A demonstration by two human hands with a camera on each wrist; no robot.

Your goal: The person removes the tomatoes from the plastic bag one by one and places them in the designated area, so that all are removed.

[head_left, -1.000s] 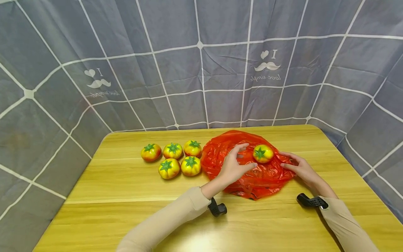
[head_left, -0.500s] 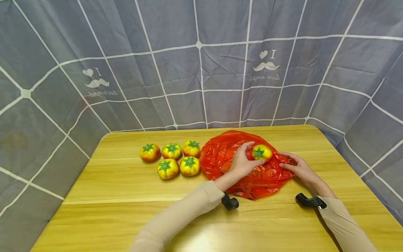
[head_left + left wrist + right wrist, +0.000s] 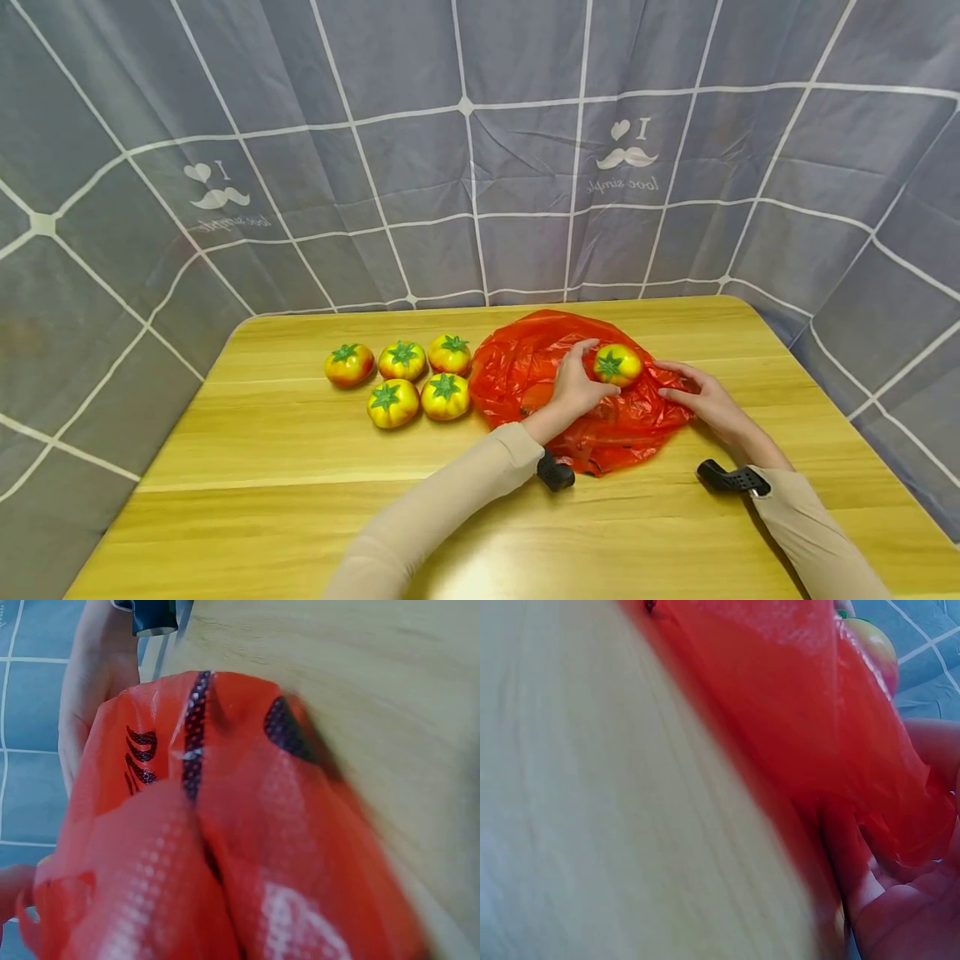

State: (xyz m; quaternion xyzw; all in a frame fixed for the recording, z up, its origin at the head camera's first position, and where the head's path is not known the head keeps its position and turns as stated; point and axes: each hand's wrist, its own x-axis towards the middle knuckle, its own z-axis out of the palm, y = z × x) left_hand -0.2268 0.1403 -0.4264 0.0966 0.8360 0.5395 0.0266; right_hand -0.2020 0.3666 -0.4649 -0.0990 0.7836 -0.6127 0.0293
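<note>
In the head view a yellow tomato (image 3: pixel 617 366) with a green star-shaped top sits on a crumpled red plastic bag (image 3: pixel 517 350). My left hand (image 3: pixel 576 387) grips that tomato from its left side, thumb in front and fingers behind. My right hand (image 3: pixel 712 408) holds the bag's right edge. The right wrist view shows the red film (image 3: pixel 780 697) lying between that hand's thumb and fingers, with the tomato (image 3: pixel 874 649) beyond it. Black printing marks the bag (image 3: pixel 247 772) in the left wrist view. The bag's opening is hidden from above.
Left of the bag stand several more yellow-red tomatoes (image 3: pixel 394 403) in two loose rows. All rest on a wooden table (image 3: pixel 262 467). A grey curtain (image 3: pixel 420 183) with white lines hangs behind the table's back edge.
My left hand has moved right and closed in on the tomato on the bag. My right hand stays at the bag's edge. The head view has turned slightly right.
</note>
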